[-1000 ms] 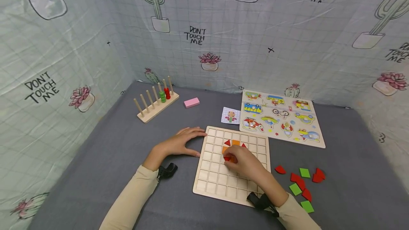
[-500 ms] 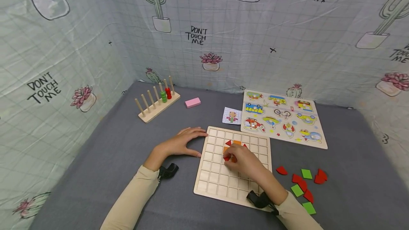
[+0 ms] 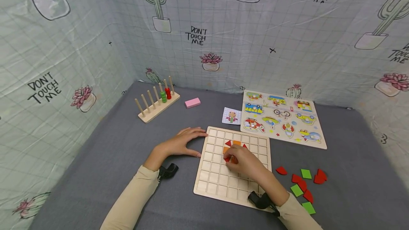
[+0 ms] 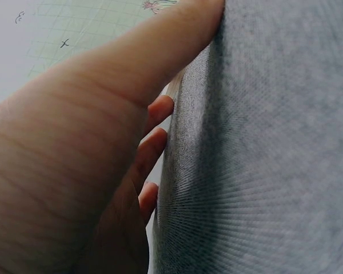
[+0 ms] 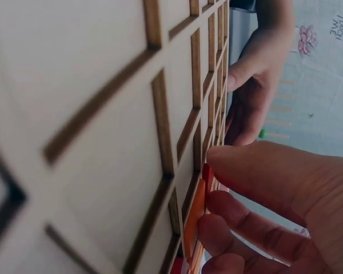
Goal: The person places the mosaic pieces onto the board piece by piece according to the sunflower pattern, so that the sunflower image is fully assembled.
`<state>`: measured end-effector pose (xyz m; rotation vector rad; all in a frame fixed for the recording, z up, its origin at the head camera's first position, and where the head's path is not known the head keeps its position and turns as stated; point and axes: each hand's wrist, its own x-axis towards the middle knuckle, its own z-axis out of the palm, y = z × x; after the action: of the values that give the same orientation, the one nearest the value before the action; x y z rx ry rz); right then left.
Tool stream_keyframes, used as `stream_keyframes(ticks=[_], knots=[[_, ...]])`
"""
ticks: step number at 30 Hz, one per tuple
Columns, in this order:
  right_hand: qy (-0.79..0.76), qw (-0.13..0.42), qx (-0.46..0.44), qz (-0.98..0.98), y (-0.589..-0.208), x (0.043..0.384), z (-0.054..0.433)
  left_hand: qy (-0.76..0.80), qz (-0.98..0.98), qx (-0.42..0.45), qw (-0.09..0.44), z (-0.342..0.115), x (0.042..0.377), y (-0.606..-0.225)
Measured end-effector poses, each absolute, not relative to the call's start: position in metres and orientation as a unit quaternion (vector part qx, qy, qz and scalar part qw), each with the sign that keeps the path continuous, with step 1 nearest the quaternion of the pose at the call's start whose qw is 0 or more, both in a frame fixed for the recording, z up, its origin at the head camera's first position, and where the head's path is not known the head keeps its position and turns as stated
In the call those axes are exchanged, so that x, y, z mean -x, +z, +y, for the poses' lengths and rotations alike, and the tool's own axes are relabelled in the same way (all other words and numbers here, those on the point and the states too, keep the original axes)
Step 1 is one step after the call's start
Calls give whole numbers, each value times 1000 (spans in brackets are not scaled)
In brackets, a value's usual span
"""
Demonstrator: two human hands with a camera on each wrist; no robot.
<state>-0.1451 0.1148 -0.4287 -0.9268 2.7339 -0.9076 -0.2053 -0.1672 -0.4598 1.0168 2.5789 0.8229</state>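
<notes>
Thumb and forefinger of the right hand were bent together, pinching a red piece low over the wooden grid board. The left hand had its fingers apart, with the board just beyond their tips. Against half a second earlier, both hands and the board had hardly moved. The right wrist view showed the edge of an orange piece against the fingertips; only the head view showed loose green pieces on the worktop, right of the pinching fingers.
</notes>
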Motion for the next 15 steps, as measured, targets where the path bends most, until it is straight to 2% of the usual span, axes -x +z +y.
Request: stream_keyframes(ticks=[15], knots=[[-297,43,288,910,-421,133,146,283,885,-347,126,-167,207,-463]])
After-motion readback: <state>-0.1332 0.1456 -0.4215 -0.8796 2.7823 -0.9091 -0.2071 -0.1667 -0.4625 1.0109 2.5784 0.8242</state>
